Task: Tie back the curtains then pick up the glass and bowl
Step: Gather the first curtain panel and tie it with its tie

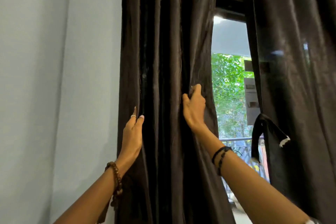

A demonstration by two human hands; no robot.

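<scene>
The left curtain hangs in deep folds beside the pale wall, already bunched toward the left side of the window. The left hand lies along the curtain's outer left edge, fingers fairly straight and pressed against the cloth, with the thumb tip resting on a fold; it steadies the cloth and does not clutch it. The right hand is at the curtain's inner edge, nearest the gap of daylight, with its fingers curled round a fold of fabric and pinching it.

The right curtain hangs on the far right, and a dark tie-back strap with a white patch at one end dangles at its inner edge; whether it is fastened round that curtain cannot be told. No strap for the left curtain is in view, and neither the glass nor the bowl shows here.

The step in hand appears to be gathering the left curtain into one bundle. To do it well, the right hand should carry its fold across toward the left hand so the pleats stack evenly, not twisted. The left hand can then close round the whole bundle at about its present height and hold it firm against the wall side while the other hand finds the strap. The cloth looks heavy and slippery, so a loose hold would probably let the inner folds slide back over the window.
</scene>
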